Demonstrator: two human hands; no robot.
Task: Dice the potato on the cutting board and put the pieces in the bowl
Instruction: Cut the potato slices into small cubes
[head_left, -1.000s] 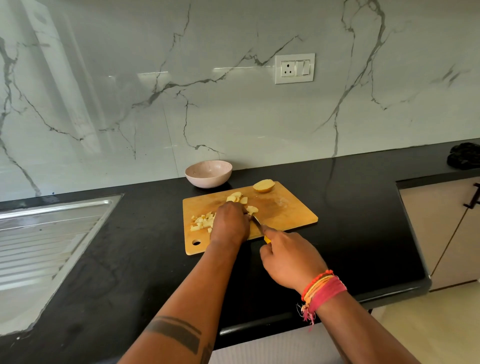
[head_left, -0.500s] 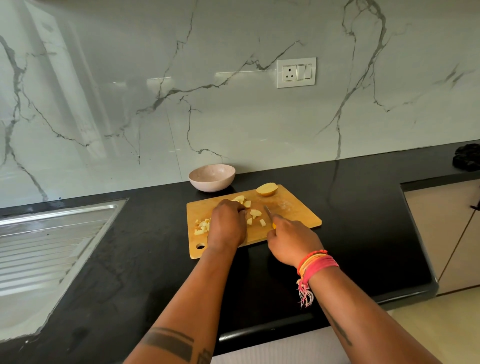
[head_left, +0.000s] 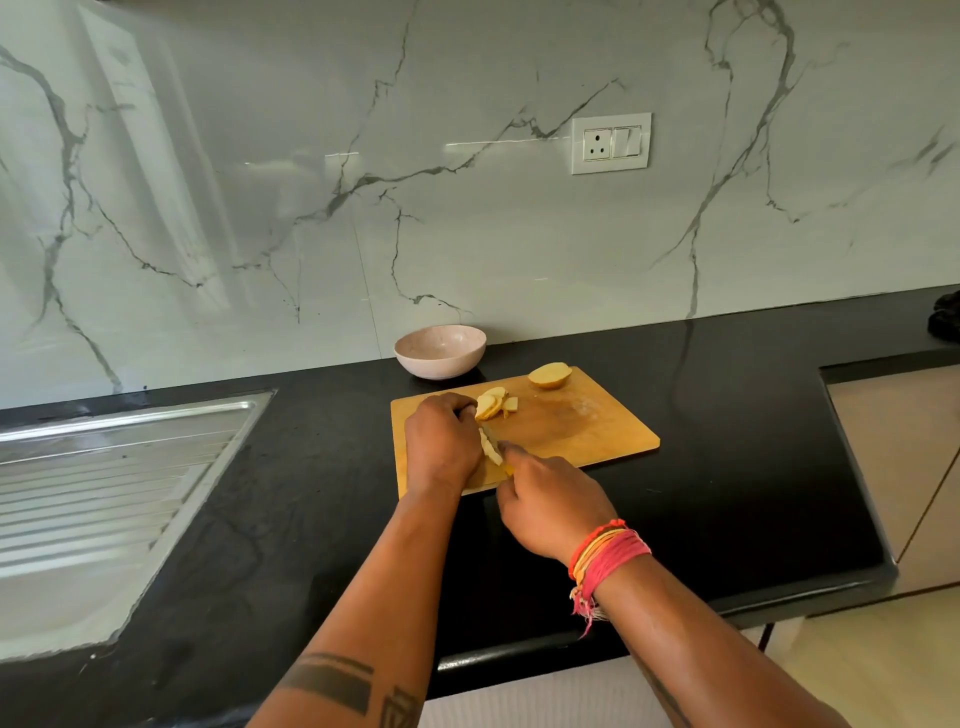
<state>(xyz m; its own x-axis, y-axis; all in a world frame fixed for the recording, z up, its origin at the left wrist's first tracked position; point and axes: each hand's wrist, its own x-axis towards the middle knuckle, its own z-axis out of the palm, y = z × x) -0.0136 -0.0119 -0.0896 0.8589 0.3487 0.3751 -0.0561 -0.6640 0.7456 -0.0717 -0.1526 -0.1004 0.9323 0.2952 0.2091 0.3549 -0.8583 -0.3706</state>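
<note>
Two hands work over the cutting board (head_left: 597, 431). On its near-left part, the left hand (head_left: 441, 447) curls down on potato strips (head_left: 491, 447) — the right hand (head_left: 550, 506) grips a knife (head_left: 493, 439), blade against them. Slices (head_left: 493, 404) lie farther back, a potato half (head_left: 549, 375) at the board's far edge, the bowl (head_left: 440, 351) just beyond.

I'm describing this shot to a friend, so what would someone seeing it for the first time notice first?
Two bare forearms reach to a wooden cutting board on the black counter: the left hand steadies potato slices while the right hand grips a knife against them. A potato half waits at the board's far edge, and a pale bowl stands behind it by the marble wall.
</note>
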